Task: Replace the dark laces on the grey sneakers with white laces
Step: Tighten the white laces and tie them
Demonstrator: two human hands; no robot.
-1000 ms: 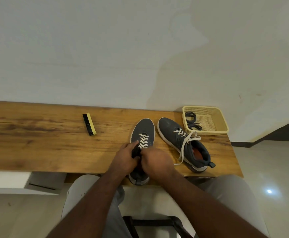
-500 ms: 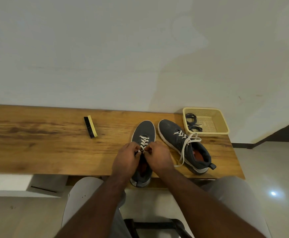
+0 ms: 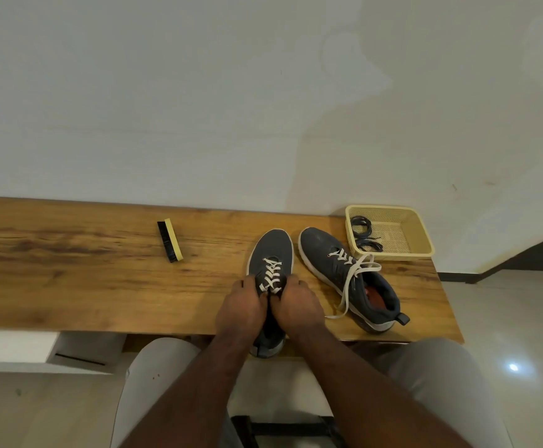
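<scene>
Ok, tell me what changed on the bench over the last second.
Both hands slid forward along the left sneaker, from over its opening up to the lacing. The left hand and right hand now sit curled at the top of the white lace, apparently gripping it; the fingertips are hidden. The right sneaker with its loose lace, the brush and the basket holding the dark laces stayed put.

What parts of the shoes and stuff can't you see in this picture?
- Head view: the top eyelets and lace ends of the near sneaker are hidden under the left hand and right hand.
- Each hand's grip on the white lace: fingertips curl out of sight.
- The near sneaker's heel hangs past the table edge, partly behind the wrists.
- The dark laces in the basket: too small to count.
</scene>
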